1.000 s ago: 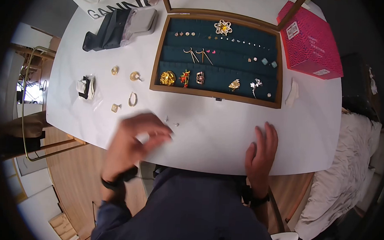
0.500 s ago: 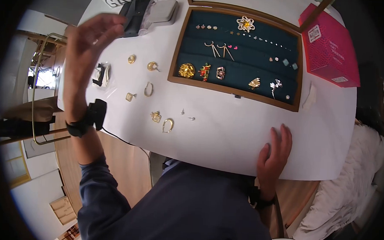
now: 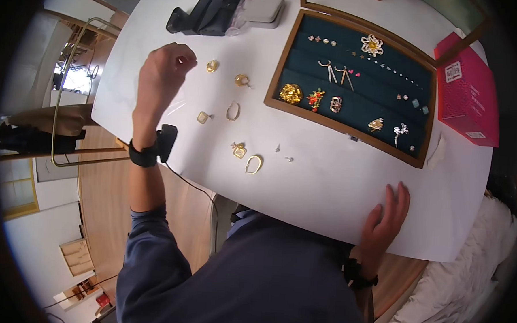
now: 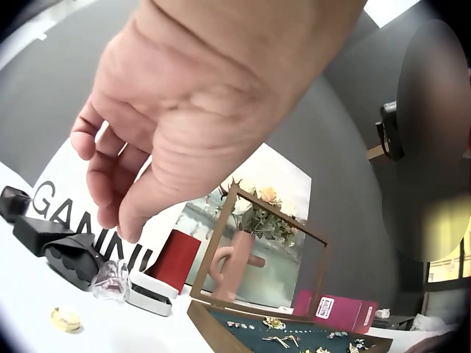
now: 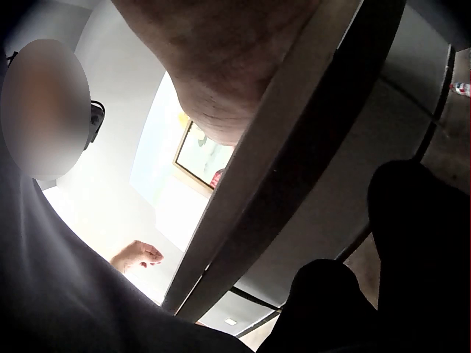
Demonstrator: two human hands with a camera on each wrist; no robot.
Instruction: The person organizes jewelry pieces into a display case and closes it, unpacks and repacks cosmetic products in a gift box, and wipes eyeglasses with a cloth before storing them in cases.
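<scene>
Above the left of the table, my left hand (image 3: pixel 161 76) hovers with loosely curved fingers, thumb tip close to the fingertips. Nothing shows between them in the left wrist view. Just right of it lies a round gold earring (image 3: pixel 212 66). Nearby are another gold earring (image 3: pixel 242 80), a hoop earring (image 3: pixel 233 111) and a square earring (image 3: pixel 203 118). Closer to my body lie an ornate gold earring (image 3: pixel 239 151), a gold hoop (image 3: pixel 254 164) and two tiny studs (image 3: pixel 289 159). My right hand (image 3: pixel 386 219) rests on the table near its front edge, fingers extended.
An open wooden jewelry box (image 3: pixel 352 138) with dark green lining holds brooches and earrings. A pink box (image 3: pixel 469 101) stands right of it. At the back left are black pouches (image 3: pixel 213 12) and a grey case (image 3: pixel 262 10). A cable (image 3: pixel 197 187) trails from the left wrist camera.
My left hand swung from near the studs up to the far left, then lowered toward the round gold earring. The head view has shifted left. My right hand stays on the table.
</scene>
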